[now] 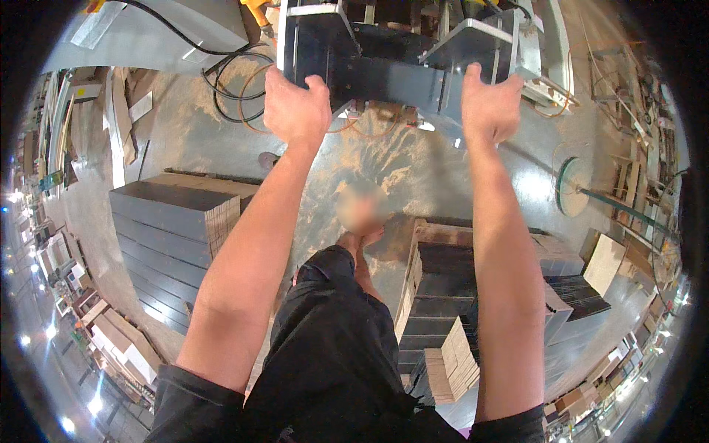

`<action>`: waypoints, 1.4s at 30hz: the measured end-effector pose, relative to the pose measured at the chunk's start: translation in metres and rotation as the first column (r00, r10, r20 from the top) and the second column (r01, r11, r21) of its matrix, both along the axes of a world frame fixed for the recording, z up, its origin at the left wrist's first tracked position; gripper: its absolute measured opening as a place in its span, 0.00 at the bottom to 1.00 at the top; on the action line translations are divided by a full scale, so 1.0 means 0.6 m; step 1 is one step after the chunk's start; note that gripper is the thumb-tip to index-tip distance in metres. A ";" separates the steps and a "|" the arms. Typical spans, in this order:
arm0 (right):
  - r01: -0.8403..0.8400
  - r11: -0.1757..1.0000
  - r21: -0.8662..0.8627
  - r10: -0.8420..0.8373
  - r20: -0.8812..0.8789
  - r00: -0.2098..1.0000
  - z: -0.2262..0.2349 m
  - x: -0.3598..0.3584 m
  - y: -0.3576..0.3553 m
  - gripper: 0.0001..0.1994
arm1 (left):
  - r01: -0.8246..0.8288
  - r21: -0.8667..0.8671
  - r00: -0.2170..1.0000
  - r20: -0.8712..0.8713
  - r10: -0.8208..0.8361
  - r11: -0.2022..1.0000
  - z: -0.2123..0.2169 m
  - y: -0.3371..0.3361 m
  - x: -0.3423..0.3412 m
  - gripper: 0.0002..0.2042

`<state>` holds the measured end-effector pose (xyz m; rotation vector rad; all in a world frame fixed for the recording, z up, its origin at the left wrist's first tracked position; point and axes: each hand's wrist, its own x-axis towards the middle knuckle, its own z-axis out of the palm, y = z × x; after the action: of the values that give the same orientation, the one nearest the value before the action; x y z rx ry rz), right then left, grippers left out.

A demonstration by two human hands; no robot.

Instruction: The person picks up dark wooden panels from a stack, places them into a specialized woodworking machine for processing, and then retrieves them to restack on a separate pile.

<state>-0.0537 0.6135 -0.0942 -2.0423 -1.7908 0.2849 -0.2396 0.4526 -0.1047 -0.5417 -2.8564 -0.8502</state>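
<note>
A dark, flat-faced board lies crosswise in front of me, between two upright dark guide plates with pale edges. My left hand is closed at its left end, beside the left guide plate, thumb on the inner side. At the other end my right hand is closed beside the right guide plate, thumb pointing away from me. Both arms reach straight forward. The fingers curl around the outer sides and are partly hidden, so their exact hold on the board's ends cannot be made out.
Sawdust covers the grey floor. Dark panel stacks stand at left and right of my legs. A black cable loops beside the machine. A green-rimmed disc with a pole lies at right.
</note>
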 end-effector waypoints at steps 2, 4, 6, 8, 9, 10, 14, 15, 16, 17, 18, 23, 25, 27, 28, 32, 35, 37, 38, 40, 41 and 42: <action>-0.002 0.997 0.077 -0.003 0.060 0.998 0.004 -0.006 -0.005 0.31 | 0.008 -0.001 1.000 -0.022 -0.008 1.000 -0.007 -0.002 -0.001 0.20; -0.014 0.997 0.082 0.010 0.050 0.999 0.003 -0.004 0.000 0.31 | 0.016 -0.038 0.999 -0.034 -0.018 0.999 -0.007 0.000 -0.001 0.21; -0.004 1.000 0.020 0.003 0.022 1.000 0.003 -0.006 -0.002 0.31 | 0.017 -0.081 1.000 -0.008 -0.018 0.997 -0.001 -0.004 -0.002 0.21; -0.004 1.000 0.003 0.004 -0.008 1.000 0.004 -0.008 0.001 0.34 | 0.014 -0.086 1.000 0.017 -0.013 0.996 0.003 -0.002 0.002 0.20; -0.004 1.000 0.011 0.004 -0.018 1.000 0.007 -0.003 0.000 0.33 | 0.017 -0.076 0.999 0.029 -0.015 0.997 0.001 0.000 0.002 0.20; -0.001 1.000 0.015 0.001 -0.015 1.000 0.007 -0.002 0.000 0.33 | 0.018 -0.067 0.999 0.036 -0.016 0.998 0.003 0.002 0.000 0.20; 0.031 0.999 0.035 -0.032 0.023 0.999 -0.003 -0.005 0.000 0.34 | 0.012 -0.027 0.999 0.030 -0.011 1.000 0.015 0.004 0.005 0.20; 0.045 0.998 0.041 -0.047 0.039 0.998 -0.003 -0.008 0.004 0.34 | 0.004 -0.046 0.999 0.053 -0.001 0.999 0.020 0.014 0.003 0.20; 0.045 0.999 0.012 -0.046 0.040 0.998 -0.003 -0.007 0.002 0.34 | -0.006 -0.086 0.997 0.081 0.013 0.996 0.019 0.008 0.006 0.20; 0.047 0.999 -0.017 -0.046 0.042 0.998 0.001 -0.004 0.004 0.34 | 0.012 -0.009 1.000 -0.014 -0.012 1.000 0.005 0.008 0.002 0.20; 0.050 0.998 -0.045 -0.048 0.043 0.998 0.001 -0.001 0.001 0.34 | 0.008 -0.019 1.000 0.001 -0.008 1.000 -0.001 -0.004 0.002 0.21; -0.028 0.999 0.027 0.026 0.061 0.998 0.001 -0.009 0.002 0.32 | 0.016 -0.054 1.000 -0.015 -0.017 0.998 -0.002 -0.006 -0.002 0.20; -0.025 1.000 0.013 0.024 0.074 0.997 0.000 -0.006 -0.005 0.31 | 0.016 -0.075 1.000 -0.021 -0.018 0.997 0.001 -0.006 -0.004 0.18; -0.005 0.999 0.036 0.002 0.075 0.997 -0.005 -0.001 0.001 0.32 | 0.032 -0.069 0.999 0.019 -0.031 0.997 0.000 -0.003 0.002 0.19; 0.003 1.000 0.017 -0.004 0.057 0.998 -0.001 -0.004 0.000 0.33 | 0.039 -0.070 0.999 0.033 -0.037 0.997 0.003 -0.003 0.000 0.19; 0.044 0.999 0.003 -0.044 0.036 0.998 0.004 -0.016 0.003 0.32 | 0.033 -0.024 0.999 0.036 -0.033 0.999 0.009 0.000 -0.004 0.21; 0.084 0.996 -0.015 -0.083 0.014 0.996 0.007 -0.023 0.004 0.31 | 0.028 -0.019 0.998 0.063 -0.027 0.999 0.015 0.003 -0.008 0.23; 0.047 0.999 0.021 -0.048 0.060 0.997 -0.001 -0.013 -0.015 0.31 | 0.031 -0.021 0.997 0.075 -0.030 0.999 0.017 -0.014 0.000 0.25; 0.032 0.999 0.041 -0.035 0.082 0.996 -0.002 -0.011 -0.015 0.31 | 0.036 -0.020 0.996 0.080 -0.035 0.999 0.022 -0.013 0.002 0.26; 0.049 0.997 0.052 -0.054 0.094 0.994 0.001 -0.016 0.000 0.31 | 0.051 -0.022 0.988 0.146 -0.048 0.998 0.023 -0.004 -0.005 0.27; 0.047 0.998 0.046 -0.051 0.091 0.995 0.002 -0.019 0.000 0.31 | 0.053 -0.002 0.991 0.121 -0.052 0.999 0.018 -0.006 -0.007 0.28; 0.045 0.998 0.039 -0.048 0.089 0.995 0.001 -0.022 -0.003 0.32 | 0.056 0.017 0.994 0.096 -0.057 0.998 0.014 -0.011 -0.009 0.28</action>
<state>-0.0670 0.6117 -0.0934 -2.0976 -1.7840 0.1474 -0.2451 0.4461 -0.0961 -0.5986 -2.9320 -0.9294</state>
